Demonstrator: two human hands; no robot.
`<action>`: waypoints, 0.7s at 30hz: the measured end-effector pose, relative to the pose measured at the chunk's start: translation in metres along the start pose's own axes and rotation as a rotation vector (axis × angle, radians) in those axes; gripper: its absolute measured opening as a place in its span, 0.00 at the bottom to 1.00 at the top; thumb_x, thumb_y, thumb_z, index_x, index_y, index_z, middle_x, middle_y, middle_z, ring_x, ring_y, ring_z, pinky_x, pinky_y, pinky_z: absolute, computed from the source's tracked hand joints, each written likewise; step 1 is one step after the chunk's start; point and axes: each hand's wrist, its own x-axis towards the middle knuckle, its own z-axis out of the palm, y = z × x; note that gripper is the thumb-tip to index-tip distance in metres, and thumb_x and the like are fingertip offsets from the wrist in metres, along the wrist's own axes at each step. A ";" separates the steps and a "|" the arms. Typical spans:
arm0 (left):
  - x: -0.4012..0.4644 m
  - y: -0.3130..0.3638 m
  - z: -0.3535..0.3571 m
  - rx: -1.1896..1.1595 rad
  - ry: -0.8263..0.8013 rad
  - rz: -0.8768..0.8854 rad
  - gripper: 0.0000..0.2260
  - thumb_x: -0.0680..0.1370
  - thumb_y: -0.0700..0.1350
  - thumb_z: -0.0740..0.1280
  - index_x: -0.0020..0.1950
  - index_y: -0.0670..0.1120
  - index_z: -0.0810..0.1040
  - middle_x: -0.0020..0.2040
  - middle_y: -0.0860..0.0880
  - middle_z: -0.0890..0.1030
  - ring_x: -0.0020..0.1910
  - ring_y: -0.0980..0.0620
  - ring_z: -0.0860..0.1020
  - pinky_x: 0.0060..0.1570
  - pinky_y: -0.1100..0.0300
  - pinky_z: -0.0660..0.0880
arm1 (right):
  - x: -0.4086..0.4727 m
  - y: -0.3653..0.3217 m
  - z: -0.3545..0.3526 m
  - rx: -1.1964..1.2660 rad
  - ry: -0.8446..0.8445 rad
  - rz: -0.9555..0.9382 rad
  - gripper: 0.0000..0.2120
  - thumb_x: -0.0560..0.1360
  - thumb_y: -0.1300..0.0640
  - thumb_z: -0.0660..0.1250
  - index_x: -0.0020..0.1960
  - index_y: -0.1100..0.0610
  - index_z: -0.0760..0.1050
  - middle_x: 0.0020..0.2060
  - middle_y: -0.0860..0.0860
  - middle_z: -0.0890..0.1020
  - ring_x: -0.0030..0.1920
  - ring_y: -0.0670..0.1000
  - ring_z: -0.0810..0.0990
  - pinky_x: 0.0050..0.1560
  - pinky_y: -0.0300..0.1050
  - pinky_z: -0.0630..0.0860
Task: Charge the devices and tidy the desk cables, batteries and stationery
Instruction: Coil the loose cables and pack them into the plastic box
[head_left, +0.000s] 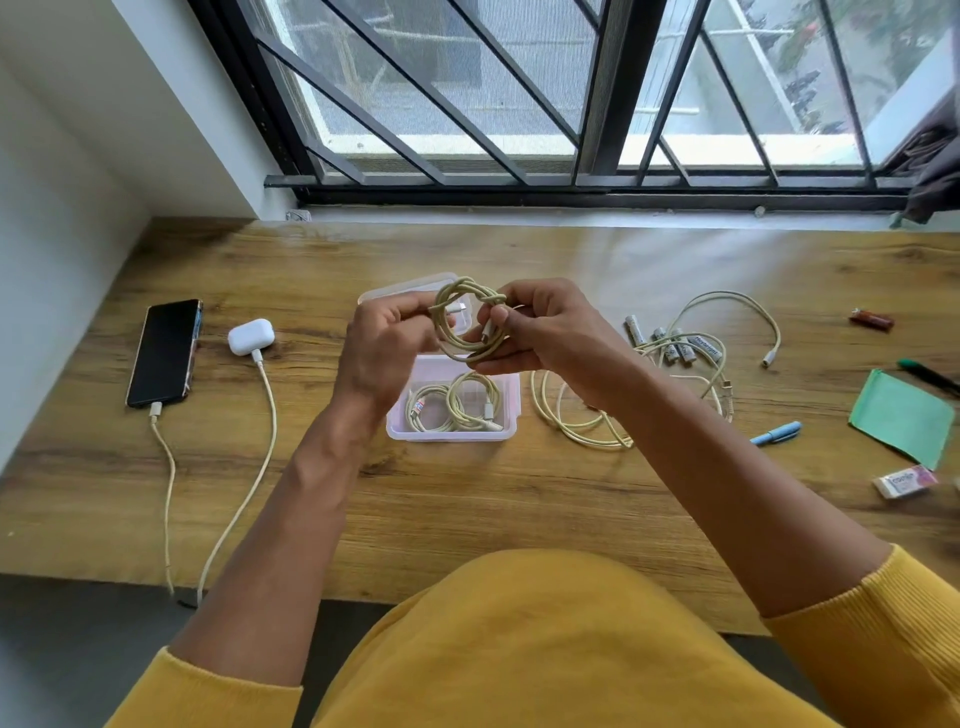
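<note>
Above the desk's middle I hold a coiled pale yellow cable (453, 332) between both hands. My left hand (384, 348) grips the coil's left side; my right hand (540, 332) pinches its right side near a plug end. Below it stands a clear plastic box (506, 415) with coiled cables inside. Its lid (384, 293) lies behind, partly hidden by my hands. A black phone (163, 351) and a white earbuds case (251, 336) lie at the left, each with a cable plugged in.
Loose yellow cables (582, 421) and several batteries (670, 345) lie right of the box. Farther right are a blue pen (776, 433), a green cloth (901, 415), a dark pen (927, 374), an eraser (904, 480) and a small red item (871, 318). The window stands behind the desk.
</note>
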 end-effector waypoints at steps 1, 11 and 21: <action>0.001 0.000 -0.002 -0.112 -0.037 -0.035 0.13 0.74 0.40 0.68 0.54 0.45 0.89 0.50 0.40 0.88 0.55 0.39 0.86 0.61 0.43 0.83 | 0.000 0.000 -0.001 -0.001 0.000 -0.001 0.12 0.86 0.64 0.61 0.59 0.74 0.75 0.54 0.71 0.83 0.54 0.71 0.85 0.51 0.57 0.86; -0.004 -0.002 -0.004 -0.320 -0.132 -0.020 0.11 0.76 0.40 0.75 0.57 0.38 0.86 0.49 0.43 0.89 0.48 0.48 0.86 0.56 0.54 0.83 | 0.003 0.005 -0.002 0.000 -0.002 -0.056 0.10 0.86 0.63 0.62 0.56 0.69 0.78 0.53 0.75 0.81 0.54 0.72 0.85 0.51 0.55 0.86; -0.007 0.001 -0.013 -0.504 -0.306 -0.073 0.17 0.77 0.37 0.73 0.66 0.40 0.77 0.52 0.47 0.87 0.51 0.50 0.85 0.55 0.56 0.82 | 0.005 0.005 -0.007 0.108 -0.074 -0.016 0.12 0.85 0.64 0.62 0.61 0.73 0.76 0.50 0.71 0.81 0.50 0.66 0.84 0.50 0.53 0.86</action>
